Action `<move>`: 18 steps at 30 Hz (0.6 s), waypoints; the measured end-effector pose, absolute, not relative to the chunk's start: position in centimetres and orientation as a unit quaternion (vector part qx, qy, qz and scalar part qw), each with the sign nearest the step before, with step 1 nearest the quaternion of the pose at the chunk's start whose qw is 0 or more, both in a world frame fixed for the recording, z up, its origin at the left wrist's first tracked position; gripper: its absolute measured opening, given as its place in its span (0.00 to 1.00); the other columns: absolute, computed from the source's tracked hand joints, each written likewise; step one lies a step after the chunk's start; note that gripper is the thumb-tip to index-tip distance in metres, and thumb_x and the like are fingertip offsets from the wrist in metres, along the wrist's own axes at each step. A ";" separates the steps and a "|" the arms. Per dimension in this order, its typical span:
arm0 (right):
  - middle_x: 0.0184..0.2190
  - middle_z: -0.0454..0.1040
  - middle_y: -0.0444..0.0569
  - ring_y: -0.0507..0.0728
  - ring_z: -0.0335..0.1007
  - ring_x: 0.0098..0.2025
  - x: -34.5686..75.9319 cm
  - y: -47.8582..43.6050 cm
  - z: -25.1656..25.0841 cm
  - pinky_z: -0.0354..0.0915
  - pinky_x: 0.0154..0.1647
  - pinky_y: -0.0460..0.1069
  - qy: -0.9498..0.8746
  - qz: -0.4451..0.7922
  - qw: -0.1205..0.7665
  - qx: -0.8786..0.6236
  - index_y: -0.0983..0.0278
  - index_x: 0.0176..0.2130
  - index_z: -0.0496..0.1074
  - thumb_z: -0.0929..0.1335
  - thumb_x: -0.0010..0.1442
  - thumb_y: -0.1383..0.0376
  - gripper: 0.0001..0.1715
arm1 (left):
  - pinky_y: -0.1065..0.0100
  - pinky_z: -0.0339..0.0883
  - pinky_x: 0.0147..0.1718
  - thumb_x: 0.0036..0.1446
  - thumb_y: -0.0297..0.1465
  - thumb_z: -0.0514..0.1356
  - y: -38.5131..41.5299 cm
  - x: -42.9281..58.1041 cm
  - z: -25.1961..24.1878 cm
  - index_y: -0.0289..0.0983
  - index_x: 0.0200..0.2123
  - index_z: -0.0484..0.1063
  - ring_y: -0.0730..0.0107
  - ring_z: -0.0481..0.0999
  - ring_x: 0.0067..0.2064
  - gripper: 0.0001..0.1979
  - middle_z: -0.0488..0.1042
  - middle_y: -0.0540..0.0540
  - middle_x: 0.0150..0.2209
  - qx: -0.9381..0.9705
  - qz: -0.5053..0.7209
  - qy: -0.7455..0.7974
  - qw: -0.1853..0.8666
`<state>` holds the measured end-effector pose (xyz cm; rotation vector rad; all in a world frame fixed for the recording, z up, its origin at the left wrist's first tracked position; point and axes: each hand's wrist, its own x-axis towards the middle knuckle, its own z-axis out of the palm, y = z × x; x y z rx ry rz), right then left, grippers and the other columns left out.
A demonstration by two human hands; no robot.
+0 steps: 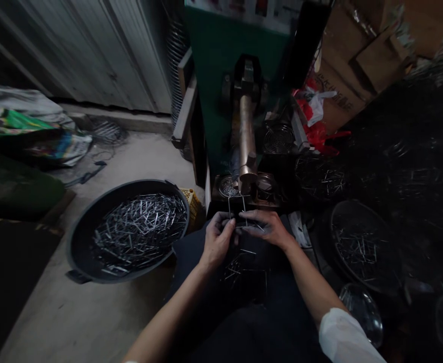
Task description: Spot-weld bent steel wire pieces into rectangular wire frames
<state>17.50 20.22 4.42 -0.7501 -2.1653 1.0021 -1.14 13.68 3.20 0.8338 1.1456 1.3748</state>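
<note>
no text can be read: the sticker strip (240, 7) on the green machine (214, 55) at twelve o'clock and print on the cardboard box (338, 96) at one o'clock are blurred

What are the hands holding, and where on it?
A thin bent wire frame, pinched at its lower ends by the left hand and right hand.

A thin, bright wire loop (236, 197), bent square, is held upright. Its lower ends are pinched between the left hand (217, 243) and the right hand (269, 228).
</note>
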 end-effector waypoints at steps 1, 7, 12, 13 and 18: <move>0.53 0.80 0.49 0.60 0.77 0.55 17.4 20.3 4.6 0.71 0.58 0.55 -0.820 0.383 0.314 -0.288 0.54 0.58 0.75 0.74 0.63 0.59 0.24 | 0.76 0.59 0.18 0.60 0.40 0.65 13.8 -1.1 3.2 0.38 0.37 0.67 0.77 0.66 0.17 0.13 0.71 0.56 0.20 0.351 0.581 0.484 0.552; 0.49 0.81 0.49 0.59 0.79 0.50 17.2 20.2 4.4 0.72 0.54 0.54 -0.790 0.426 0.316 -0.308 0.55 0.56 0.76 0.74 0.62 0.56 0.23 | 0.75 0.61 0.17 0.59 0.41 0.65 14.0 -1.1 3.2 0.38 0.40 0.67 0.76 0.68 0.17 0.15 0.74 0.54 0.22 0.324 0.585 0.473 0.574; 0.34 0.78 0.44 0.55 0.75 0.36 16.9 21.7 3.4 0.70 0.41 0.49 -0.739 0.397 0.379 -0.391 0.60 0.47 0.76 0.79 0.54 0.55 0.24 | 0.74 0.62 0.16 0.58 0.41 0.65 15.9 -1.9 3.7 0.39 0.38 0.65 0.75 0.68 0.16 0.15 0.72 0.55 0.20 0.359 0.574 0.478 0.560; 0.30 0.76 0.43 0.54 0.72 0.33 16.8 22.3 3.4 0.68 0.38 0.48 -0.729 0.399 0.388 -0.399 0.62 0.41 0.76 0.79 0.53 0.54 0.20 | 0.75 0.61 0.15 0.58 0.41 0.65 16.6 -2.1 3.8 0.39 0.37 0.65 0.75 0.68 0.16 0.15 0.72 0.55 0.20 0.366 0.572 0.483 0.553; 0.26 0.73 0.43 0.52 0.68 0.29 16.2 25.2 3.8 0.64 0.34 0.47 -0.670 0.488 0.403 -0.388 0.64 0.30 0.74 0.74 0.59 0.50 0.20 | 0.76 0.56 0.13 0.56 0.41 0.64 20.4 -2.5 4.4 0.39 0.37 0.63 0.76 0.65 0.14 0.15 0.72 0.56 0.19 0.365 0.572 0.502 0.537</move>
